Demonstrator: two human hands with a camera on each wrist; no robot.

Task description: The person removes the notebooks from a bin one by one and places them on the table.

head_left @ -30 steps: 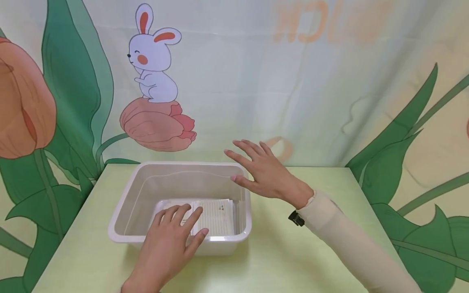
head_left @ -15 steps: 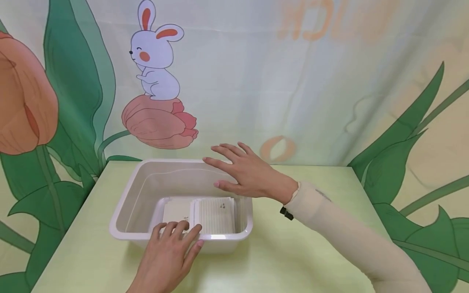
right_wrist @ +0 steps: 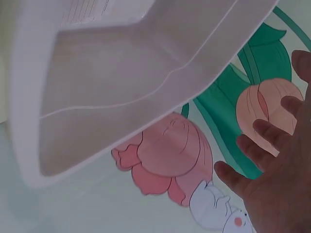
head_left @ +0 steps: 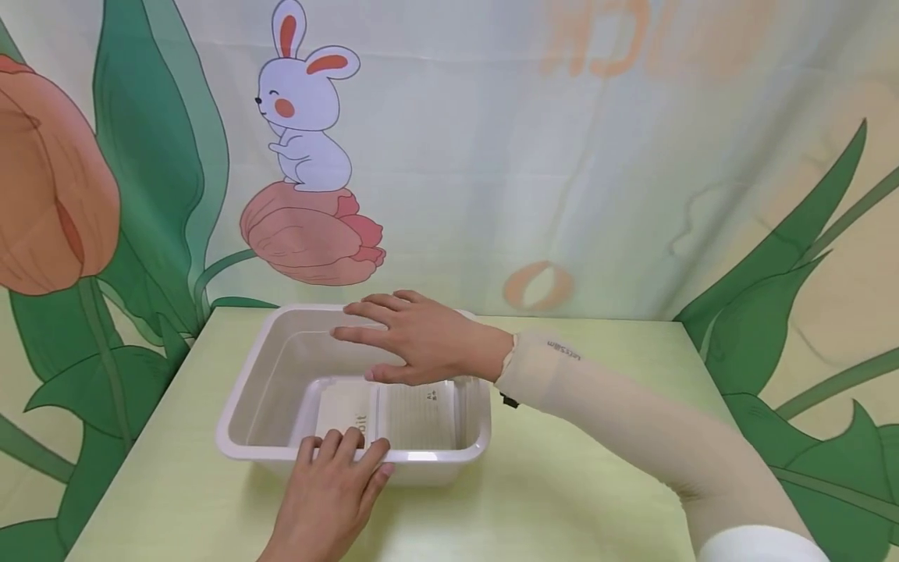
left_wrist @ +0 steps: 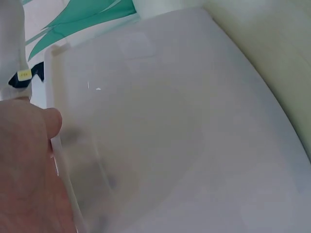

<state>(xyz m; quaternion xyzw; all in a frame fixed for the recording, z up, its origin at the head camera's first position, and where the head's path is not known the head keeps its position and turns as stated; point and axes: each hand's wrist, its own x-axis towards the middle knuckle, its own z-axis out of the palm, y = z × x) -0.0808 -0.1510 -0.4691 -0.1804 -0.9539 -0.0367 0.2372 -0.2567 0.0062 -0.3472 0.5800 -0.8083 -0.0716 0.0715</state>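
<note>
A pale, off-white plastic basin [head_left: 239, 390] stands on the table. On its floor lie a plain cream notebook-like item [head_left: 340, 406] with dark lettering and, to its right, a pad with ruled lines [head_left: 421, 421]. My left hand [head_left: 326, 488] grips the near rim, fingers bent over it and thumb on the outer side; in the left wrist view, finger shadows show through the basin wall [left_wrist: 160, 121]. My right hand [head_left: 428, 339] hovers over the basin's back part with fingers spread, holding nothing. It hides part of the far rim and wall.
The light green table [head_left: 576, 460] carries the basin on its left half. Behind it hangs a printed curtain [head_left: 449, 156] with a rabbit and tulips, meeting the table's back edge. A dark clip-like piece [head_left: 509, 400] sits by my right cuff.
My right hand has moved left from the basin's right corner to over its back middle. My left hand has come down from above the basin onto the near rim.
</note>
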